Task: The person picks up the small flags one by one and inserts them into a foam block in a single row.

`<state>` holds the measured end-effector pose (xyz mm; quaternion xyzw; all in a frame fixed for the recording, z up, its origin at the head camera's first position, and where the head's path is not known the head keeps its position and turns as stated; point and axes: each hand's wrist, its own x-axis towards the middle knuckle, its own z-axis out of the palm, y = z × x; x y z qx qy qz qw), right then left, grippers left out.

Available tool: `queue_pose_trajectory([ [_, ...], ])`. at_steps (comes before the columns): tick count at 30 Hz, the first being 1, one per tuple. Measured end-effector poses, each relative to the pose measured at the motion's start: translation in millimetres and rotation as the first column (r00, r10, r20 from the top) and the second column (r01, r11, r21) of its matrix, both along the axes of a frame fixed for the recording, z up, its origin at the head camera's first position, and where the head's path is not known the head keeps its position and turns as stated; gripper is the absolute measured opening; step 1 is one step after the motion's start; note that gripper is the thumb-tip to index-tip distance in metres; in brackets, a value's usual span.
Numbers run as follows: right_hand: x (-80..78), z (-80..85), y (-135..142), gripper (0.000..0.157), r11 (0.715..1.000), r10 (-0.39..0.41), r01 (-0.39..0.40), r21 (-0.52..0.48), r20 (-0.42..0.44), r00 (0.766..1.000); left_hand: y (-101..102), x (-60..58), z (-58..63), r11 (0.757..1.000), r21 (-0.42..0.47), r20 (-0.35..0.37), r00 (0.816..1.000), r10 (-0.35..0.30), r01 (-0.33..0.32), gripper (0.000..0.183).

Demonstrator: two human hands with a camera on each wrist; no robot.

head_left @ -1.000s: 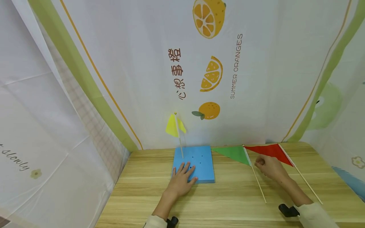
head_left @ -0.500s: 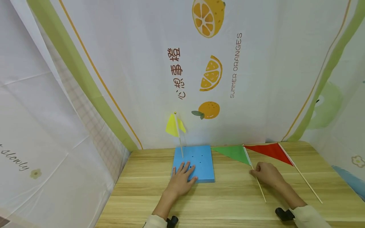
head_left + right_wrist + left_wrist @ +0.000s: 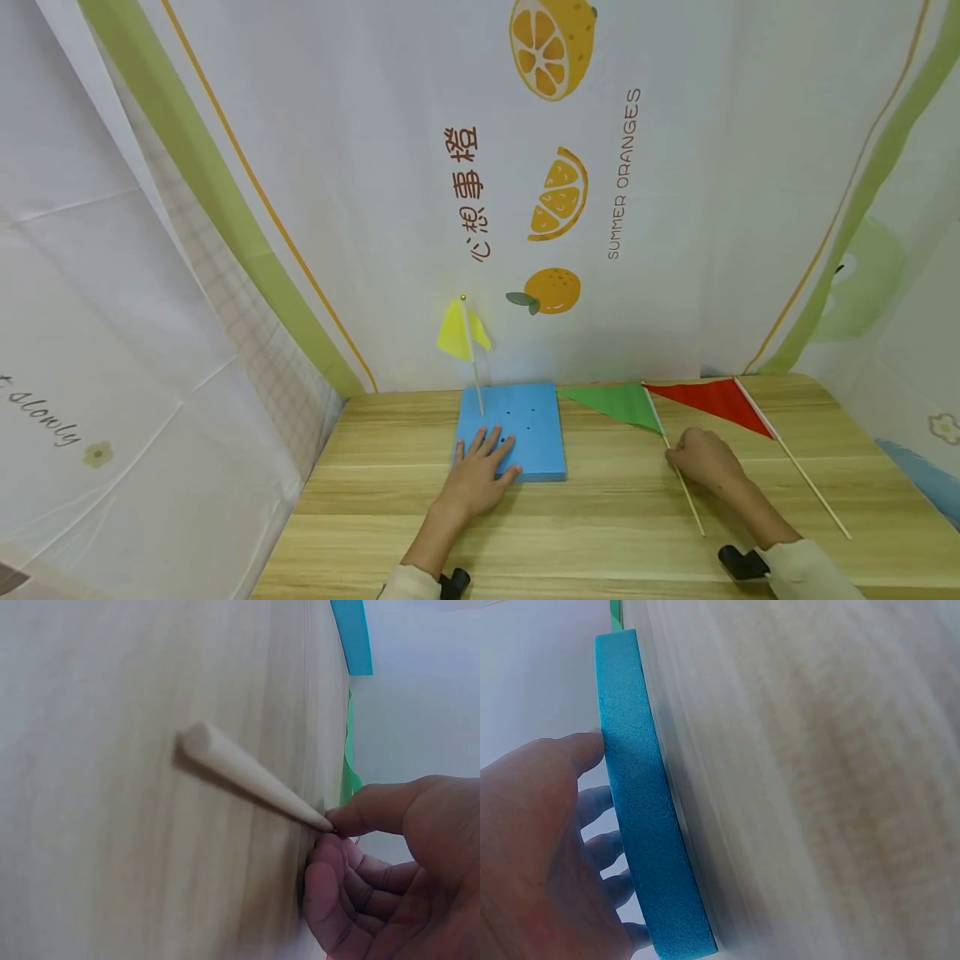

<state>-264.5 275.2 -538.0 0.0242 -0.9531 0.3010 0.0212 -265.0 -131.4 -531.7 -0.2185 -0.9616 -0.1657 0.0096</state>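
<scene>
My left hand [image 3: 474, 482] rests with spread fingers on a blue foam block [image 3: 542, 450] that has several small holes in its top. A yellow flag [image 3: 455, 332] stands upright in the block, near its back left. Out to the right, my right hand [image 3: 703, 460] pinches the wooden stick [image 3: 688, 500] of a green flag [image 3: 618, 406] between thumb and fingers, just below the cloth. In the right wrist view the near end of that stick [image 3: 247, 772] lies close over the table. The left wrist view shows the fingertips on the block's top face [image 3: 641, 787].
A red flag [image 3: 716, 402] on its own stick lies to the right of the green one, its tip reaching the green flag's top. The wood-grain table [image 3: 585, 542] ends at a white curtain [image 3: 375, 250] printed with oranges. Dark wrist mounts sit at both sleeves.
My right hand has come down and toward me onto the green flag's stick and now pinches it. The left hand and the block have stayed in place.
</scene>
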Motion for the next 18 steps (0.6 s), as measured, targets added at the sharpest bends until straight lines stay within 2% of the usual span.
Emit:
queue_pose_trajectory([
  [4, -0.1, 1.7, -0.6, 0.044, 1.000, -0.013, 0.013, -0.007, 0.018, 1.000, 0.3, 0.6, 0.5, 1.000, -0.002, -0.004, 1.000, -0.002, 0.002, 0.062],
  [12, -0.7, 3.3, -0.1, 0.044, 1.000, 0.000, 0.000, -0.007, -0.006, 1.000, 0.6, 1.1, 2.4, 1.000, -0.011, -0.025, 1.000, -0.005, 0.005, 0.062],
  [18, -0.8, 5.3, 0.1, 0.041, 1.000, 0.016, -0.015, -0.011, 0.033, 0.999, 0.5, 2.2, 4.2, 1.000, -0.012, -0.023, 1.000, -0.004, 0.004, 0.062],
])
